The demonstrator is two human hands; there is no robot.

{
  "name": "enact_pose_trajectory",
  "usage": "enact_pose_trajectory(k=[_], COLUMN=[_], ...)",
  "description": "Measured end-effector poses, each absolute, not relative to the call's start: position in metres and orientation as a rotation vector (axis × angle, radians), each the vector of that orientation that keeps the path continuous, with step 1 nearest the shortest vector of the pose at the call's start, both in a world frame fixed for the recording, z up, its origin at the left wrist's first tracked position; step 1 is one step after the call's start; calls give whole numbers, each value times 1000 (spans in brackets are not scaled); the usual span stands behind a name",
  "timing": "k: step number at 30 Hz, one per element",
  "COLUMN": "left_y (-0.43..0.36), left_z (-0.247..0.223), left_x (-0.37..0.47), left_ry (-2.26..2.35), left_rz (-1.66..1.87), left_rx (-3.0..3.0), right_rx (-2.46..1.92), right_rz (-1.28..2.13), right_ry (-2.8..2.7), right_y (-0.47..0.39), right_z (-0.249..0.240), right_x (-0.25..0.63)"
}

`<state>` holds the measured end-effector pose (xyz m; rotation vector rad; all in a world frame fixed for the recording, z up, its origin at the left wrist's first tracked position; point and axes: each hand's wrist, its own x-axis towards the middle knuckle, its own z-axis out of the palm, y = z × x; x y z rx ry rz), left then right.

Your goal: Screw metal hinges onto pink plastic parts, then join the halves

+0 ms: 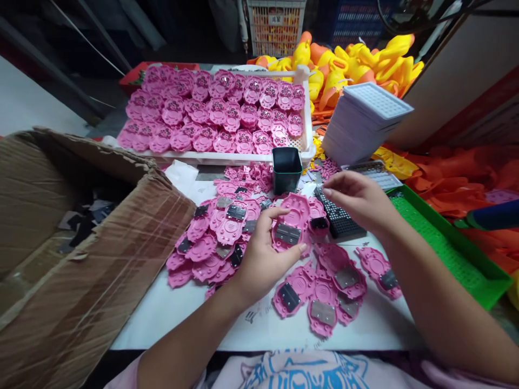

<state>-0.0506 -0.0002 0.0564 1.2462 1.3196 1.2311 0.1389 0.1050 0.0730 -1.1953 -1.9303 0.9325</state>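
Above the white tabletop [182, 329], a pink plastic case [295, 212] with a grey plate is grasped upright in the left hand [259, 265]; the right hand [360, 201], fingers curled, is held over a black perforated block [344, 220], its grip unclear.

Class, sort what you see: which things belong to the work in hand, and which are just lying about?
In use, it seems:
pink casing in the left hand
pile of pink casings
black perforated block near the right hand

Probably just lying about:
cardboard box
stack of white trays
green tray
yellow and orange pieces
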Motion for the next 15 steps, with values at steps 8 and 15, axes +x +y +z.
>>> enact_pose_trajectory(k=[8, 15], left_y=[-10, -13], left_z=[49, 53], left_x=[-42, -41], left_ry=[1256, 1273], left_rz=[1063, 840], left_rx=[1356, 1546], right_rx=[-1003, -1002], right_rz=[914, 973], right_ry=[-1738, -1877], right_y=[52, 54], right_z=[61, 55], right_x=[144, 148])
